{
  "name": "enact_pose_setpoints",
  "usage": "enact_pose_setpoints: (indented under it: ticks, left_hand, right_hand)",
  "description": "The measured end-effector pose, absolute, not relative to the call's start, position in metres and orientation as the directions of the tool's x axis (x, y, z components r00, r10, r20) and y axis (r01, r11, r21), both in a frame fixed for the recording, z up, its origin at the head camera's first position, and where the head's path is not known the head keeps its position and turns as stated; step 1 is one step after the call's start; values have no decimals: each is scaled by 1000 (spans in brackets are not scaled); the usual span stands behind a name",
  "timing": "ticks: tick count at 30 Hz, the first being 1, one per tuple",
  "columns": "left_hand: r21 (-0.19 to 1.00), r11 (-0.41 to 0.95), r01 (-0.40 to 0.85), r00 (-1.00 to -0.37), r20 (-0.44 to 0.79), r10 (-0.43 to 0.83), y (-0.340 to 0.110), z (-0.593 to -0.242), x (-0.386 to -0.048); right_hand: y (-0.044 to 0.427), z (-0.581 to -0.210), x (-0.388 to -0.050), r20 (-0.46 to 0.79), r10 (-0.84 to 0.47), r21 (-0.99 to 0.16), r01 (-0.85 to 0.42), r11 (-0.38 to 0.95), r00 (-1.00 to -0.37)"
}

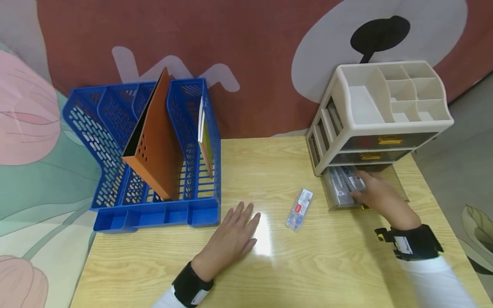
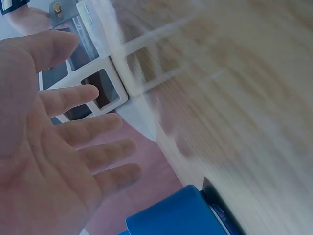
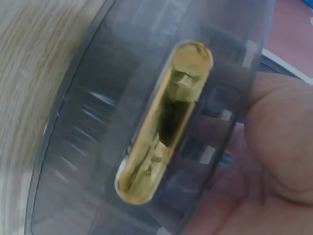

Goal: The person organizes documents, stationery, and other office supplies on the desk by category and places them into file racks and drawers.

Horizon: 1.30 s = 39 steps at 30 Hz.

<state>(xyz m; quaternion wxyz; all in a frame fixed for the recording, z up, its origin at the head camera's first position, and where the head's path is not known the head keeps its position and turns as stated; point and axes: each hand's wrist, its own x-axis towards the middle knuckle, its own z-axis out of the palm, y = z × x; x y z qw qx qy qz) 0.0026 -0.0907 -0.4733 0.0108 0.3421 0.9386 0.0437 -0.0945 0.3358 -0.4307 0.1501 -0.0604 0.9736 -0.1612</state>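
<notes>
My right hand (image 1: 379,199) reaches into the pulled-out bottom drawer (image 1: 334,199) of a cream desktop organizer (image 1: 400,126). Thumb and fingers pinch a small clear plastic case (image 1: 356,183) with a white label, over other clear packs (image 1: 340,185) inside. In the right wrist view, the grey see-through drawer front with its gold handle (image 3: 164,122) hides part of the hand (image 3: 279,161). My left hand (image 1: 231,233) lies palm down on the table, fingers straight and spread, holding nothing. Between the hands lies a slim clear case (image 1: 299,209) with a white and red label.
At the left stands a blue plastic file rack (image 1: 154,217) with an orange folder (image 1: 155,141) leaning in it and thin booklets (image 1: 206,145) in its right slot. Two more dark drawers (image 1: 389,141) of the organizer are closed. A patterned cloth (image 1: 262,64) hangs behind the wooden table (image 1: 262,171).
</notes>
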Motion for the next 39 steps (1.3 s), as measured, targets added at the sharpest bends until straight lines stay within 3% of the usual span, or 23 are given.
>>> enact_pose_setpoints:
  ticks: [14,21,27,33,39]
  left_hand:
    - [107,780,617,-785,14,619,-94,-476,1]
    - [116,804,583,-810,3,586,-94,-474,-7]
    - [154,819,553,-827,-21,562,-92,-472,-16]
    - [158,823,545,-834,7,551,-88,-471,-23]
    - [182,831,526,-844,-12,536,-83,-474,-27]
  right_hand:
    - [327,-435,-94,-248,-206,-368,-105,924,-947]
    - [310,-415,-77,-296,-145,-278,-59,959,-944]
    - [281,-397,-56,-52,-234,-234,-216,948,-971]
    - [260,-398,-49,242,-407,-197,-455,868,-881]
    - [240,-409,-48,249,-498,-235,-550,801,-831]
